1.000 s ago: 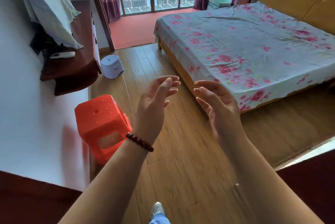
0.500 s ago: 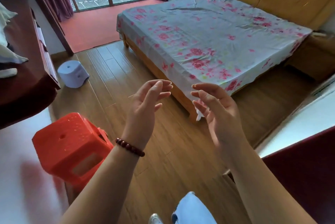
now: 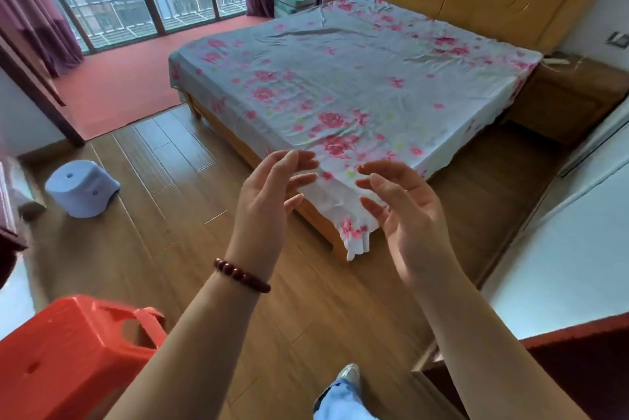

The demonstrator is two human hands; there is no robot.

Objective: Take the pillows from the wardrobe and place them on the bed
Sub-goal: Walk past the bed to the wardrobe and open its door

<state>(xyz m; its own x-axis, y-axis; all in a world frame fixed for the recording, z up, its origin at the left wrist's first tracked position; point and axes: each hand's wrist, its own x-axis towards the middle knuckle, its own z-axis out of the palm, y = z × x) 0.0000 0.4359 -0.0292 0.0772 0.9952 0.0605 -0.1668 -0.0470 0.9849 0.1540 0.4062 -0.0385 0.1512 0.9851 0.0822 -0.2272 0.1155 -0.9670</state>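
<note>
The bed [image 3: 357,79] fills the upper middle, covered by a pale sheet with pink flowers and backed by a yellow wooden headboard. No pillow lies on it and no pillow is in view. My left hand [image 3: 269,202], with a dark bead bracelet at the wrist, is raised in front of the bed's near corner, fingers apart and holding nothing. My right hand [image 3: 405,212] is raised beside it, palm turned inward, also holding nothing. A white and dark red panel [image 3: 561,270] at the right edge may be the wardrobe; I cannot tell.
An orange plastic stool [image 3: 68,355] stands at the lower left. A pale blue stool [image 3: 81,188] sits on the wooden floor further left. A wooden nightstand [image 3: 571,93] is beside the headboard. Red carpet and tall windows with purple curtains [image 3: 30,18] lie beyond.
The view has swung to the right: the bed has shifted toward the middle and the orange stool toward the lower left corner. Both hands stay raised and holding nothing.
</note>
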